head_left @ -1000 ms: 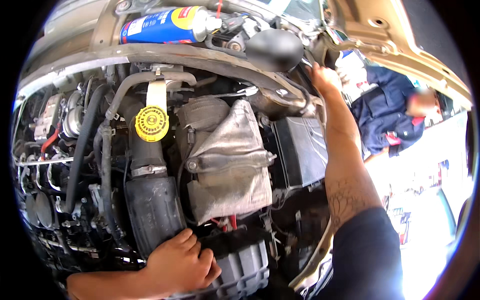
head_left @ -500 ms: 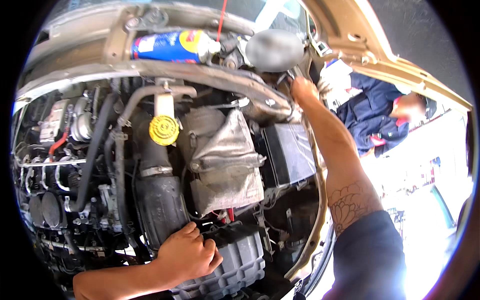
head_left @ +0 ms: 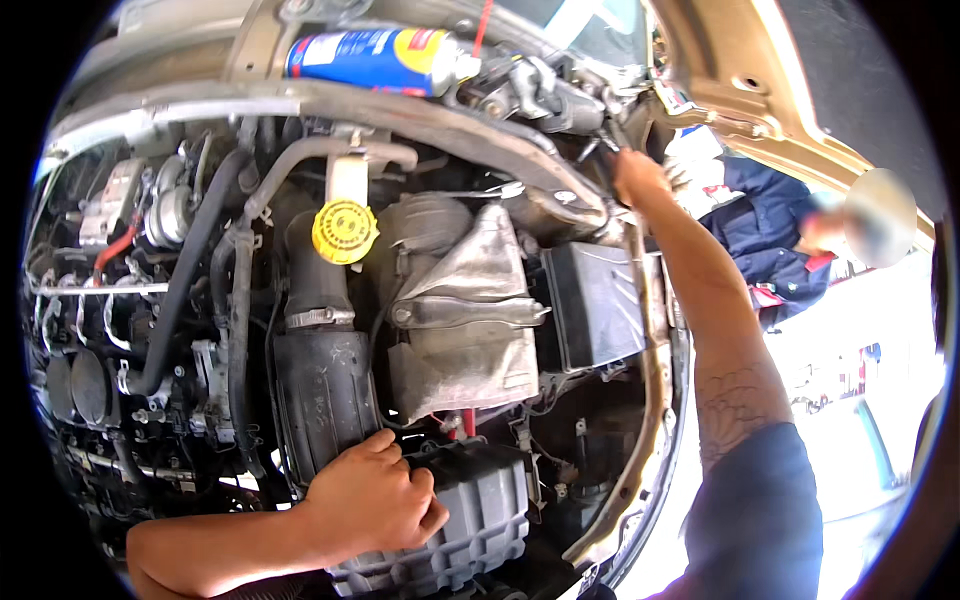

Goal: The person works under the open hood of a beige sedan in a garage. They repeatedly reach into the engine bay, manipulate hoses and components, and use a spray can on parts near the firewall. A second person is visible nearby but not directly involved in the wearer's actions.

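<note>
My left hand (head_left: 372, 500) is curled closed and rests on the ribbed black air filter box (head_left: 480, 510), beside the wide black intake duct (head_left: 322, 390); I see nothing in it. Stretched out to the far right corner of the engine bay, my right hand (head_left: 640, 180) is closed around a shiny metal hand tool (head_left: 592, 148), whose kind is hard to make out. The tool lies next to the wiper motor assembly (head_left: 560, 105) below the windscreen. My palm and fingers hide part of it.
A blue and yellow spray can (head_left: 370, 60) with a red straw lies on the cowl. The yellow-capped reservoir (head_left: 345, 230), a cloth-like covered battery (head_left: 465, 350) and a black box (head_left: 595, 305) fill the middle. Another person in dark blue (head_left: 765, 215) stands beyond the raised gold hood (head_left: 745, 60).
The view has shifted, so the engine bay sits slightly differently in the picture. My right hand stays at the far corner with the tool; my left hand still rests on the filter box.
</note>
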`<action>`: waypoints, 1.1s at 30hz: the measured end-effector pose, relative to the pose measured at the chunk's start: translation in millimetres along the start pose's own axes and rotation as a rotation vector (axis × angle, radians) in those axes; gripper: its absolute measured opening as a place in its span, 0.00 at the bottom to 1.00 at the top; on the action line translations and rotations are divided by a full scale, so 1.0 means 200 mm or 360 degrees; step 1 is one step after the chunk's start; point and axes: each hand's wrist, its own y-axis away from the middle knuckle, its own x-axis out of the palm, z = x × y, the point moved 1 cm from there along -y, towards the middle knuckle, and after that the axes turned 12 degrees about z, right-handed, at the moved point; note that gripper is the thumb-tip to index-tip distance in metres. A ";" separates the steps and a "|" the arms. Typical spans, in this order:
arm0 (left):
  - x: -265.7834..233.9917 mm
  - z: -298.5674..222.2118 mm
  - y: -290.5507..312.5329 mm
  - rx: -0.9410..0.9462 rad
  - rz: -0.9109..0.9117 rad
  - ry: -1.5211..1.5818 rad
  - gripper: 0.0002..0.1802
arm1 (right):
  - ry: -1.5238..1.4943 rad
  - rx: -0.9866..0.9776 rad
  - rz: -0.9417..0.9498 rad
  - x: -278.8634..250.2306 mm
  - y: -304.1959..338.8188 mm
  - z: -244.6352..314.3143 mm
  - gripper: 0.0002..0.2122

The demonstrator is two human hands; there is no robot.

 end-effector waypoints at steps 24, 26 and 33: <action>0.02 0.03 -0.10 0.0081 -0.0132 0.0007 0.16 | -0.0412 -0.0063 0.0045 0.07 -0.09 0.02 0.29; 0.04 0.04 -0.10 0.0124 -0.0159 -0.0004 0.16 | -0.0453 0.0141 -0.0034 0.09 0.00 0.01 0.27; 0.19 0.12 -0.06 0.0083 -0.0108 0.0023 0.12 | -0.0166 -0.0008 -0.0036 0.18 -0.06 0.12 0.25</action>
